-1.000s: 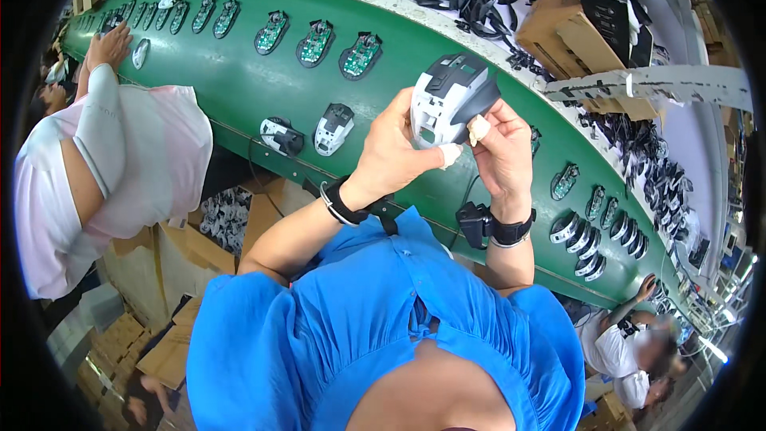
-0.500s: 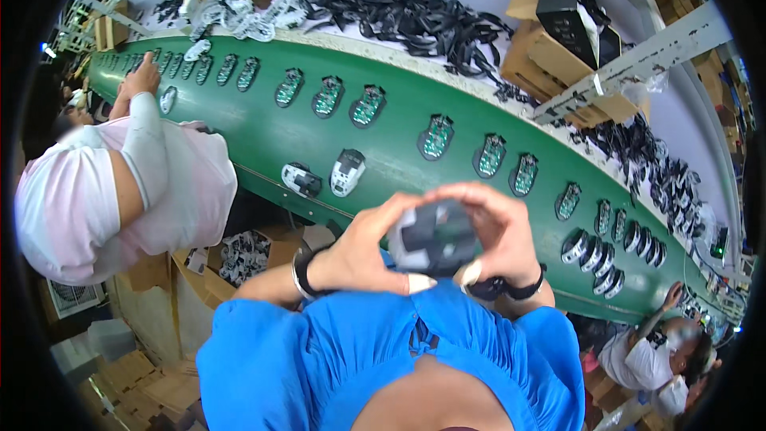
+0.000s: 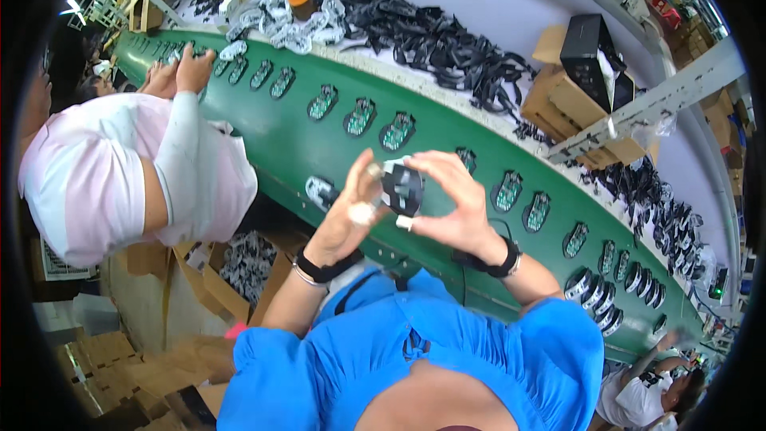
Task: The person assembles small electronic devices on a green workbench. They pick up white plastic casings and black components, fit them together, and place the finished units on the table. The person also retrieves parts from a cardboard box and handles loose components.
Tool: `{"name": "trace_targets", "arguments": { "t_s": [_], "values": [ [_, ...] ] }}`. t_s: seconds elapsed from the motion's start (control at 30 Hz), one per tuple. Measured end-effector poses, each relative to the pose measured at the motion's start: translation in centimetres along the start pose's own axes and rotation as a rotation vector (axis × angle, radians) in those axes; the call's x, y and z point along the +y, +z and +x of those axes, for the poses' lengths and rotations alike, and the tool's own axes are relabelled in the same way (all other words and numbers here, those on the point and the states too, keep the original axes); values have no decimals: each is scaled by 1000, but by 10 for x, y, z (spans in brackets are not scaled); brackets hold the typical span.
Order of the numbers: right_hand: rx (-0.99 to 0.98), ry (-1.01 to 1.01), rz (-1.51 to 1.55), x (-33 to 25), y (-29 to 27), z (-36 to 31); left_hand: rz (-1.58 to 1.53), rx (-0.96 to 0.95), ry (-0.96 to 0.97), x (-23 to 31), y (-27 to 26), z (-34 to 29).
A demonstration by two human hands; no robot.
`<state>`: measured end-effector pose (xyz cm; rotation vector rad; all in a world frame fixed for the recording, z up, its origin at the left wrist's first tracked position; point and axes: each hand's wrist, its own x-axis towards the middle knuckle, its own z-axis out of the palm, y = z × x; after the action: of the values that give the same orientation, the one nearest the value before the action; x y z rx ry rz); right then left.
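Observation:
In front of my chest, above the belt's near edge, a partly assembled computer mouse (image 3: 403,190) with a black body and a pale grey part is held up. My right hand (image 3: 461,211) grips it from the right, fingers along its upper side and thumb below. My left hand (image 3: 341,219) closes on its left side, partly blurred. On the belt just left of my left hand lies a white-and-dark mouse (image 3: 321,191), partly hidden by that hand. Beyond my hands, several mouse bases with green circuit boards (image 3: 397,131) lie in a row.
The green conveyor belt (image 3: 279,144) runs across the view. Black plastic parts (image 3: 431,40) and whitish shells (image 3: 307,28) are heaped along its far ledge. Mouse shells (image 3: 594,291) cluster at right. A co-worker (image 3: 120,168) stands left; open cartons (image 3: 215,271) sit below.
My hands have moved away from my body and slightly left, turning the mouse. The view has shifted. The co-worker's hands at left are now together over the belt.

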<state>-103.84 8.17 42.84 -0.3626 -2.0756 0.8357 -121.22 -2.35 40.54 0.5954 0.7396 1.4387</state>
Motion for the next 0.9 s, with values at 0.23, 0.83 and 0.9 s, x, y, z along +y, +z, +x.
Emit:
{"name": "trace_targets", "arguments": {
  "t_s": [0.23, 0.83, 0.9],
  "values": [
    [-196, 101, 106, 86, 26, 59, -535, 232, -363, -38, -63, 56],
    [303, 821, -443, 427, 37, 164, -538, 104, -476, -54, -138, 105],
    [519, 1023, 193, 419, 18, 139, -447, 90, -456, -50, -134, 120]
  ]
}}
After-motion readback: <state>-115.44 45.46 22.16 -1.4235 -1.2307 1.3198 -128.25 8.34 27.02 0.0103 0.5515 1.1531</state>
